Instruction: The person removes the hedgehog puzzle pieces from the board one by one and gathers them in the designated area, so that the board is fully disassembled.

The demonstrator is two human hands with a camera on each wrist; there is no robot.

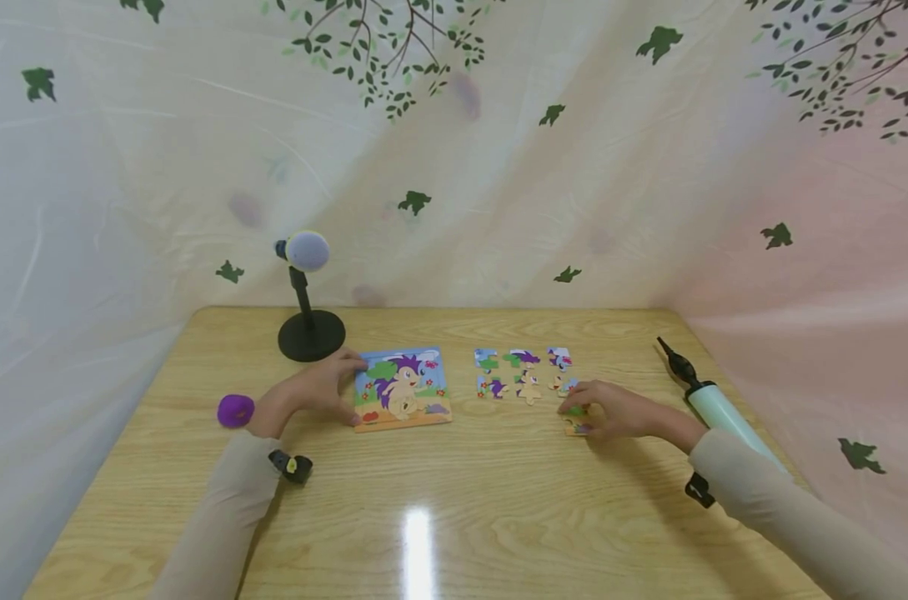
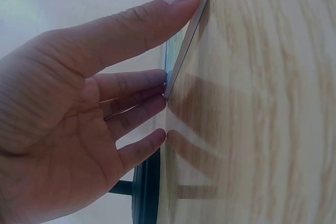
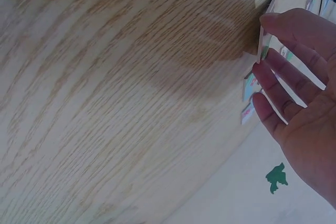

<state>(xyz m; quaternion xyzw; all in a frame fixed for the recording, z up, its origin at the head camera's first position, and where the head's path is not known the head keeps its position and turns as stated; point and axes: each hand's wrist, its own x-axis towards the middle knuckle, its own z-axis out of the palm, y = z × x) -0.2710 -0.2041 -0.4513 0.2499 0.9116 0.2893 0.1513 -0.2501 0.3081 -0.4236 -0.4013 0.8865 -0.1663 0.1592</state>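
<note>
A picture puzzle board [image 1: 403,390] with a purple-maned cartoon animal lies flat on the wooden table [image 1: 454,500]. My left hand [image 1: 346,388] rests against its left edge. In the left wrist view the thumb [image 2: 157,19] and straight fingers [image 2: 142,85] touch the edge of the board [image 2: 191,30]. To the right lie several loose puzzle pieces [image 1: 524,373]. My right hand [image 1: 574,412] pinches one puzzle piece [image 1: 578,427] at the near right of that group. In the right wrist view this piece [image 3: 262,38] stands tilted on edge between thumb and fingers.
A black desk stand with a round grey head [image 1: 308,293] stands behind the board, near my left hand. A purple round object [image 1: 235,411] lies at the left. A pale green hand pump [image 1: 712,402] lies along the right edge. A leaf-print curtain [image 1: 454,167] surrounds the table.
</note>
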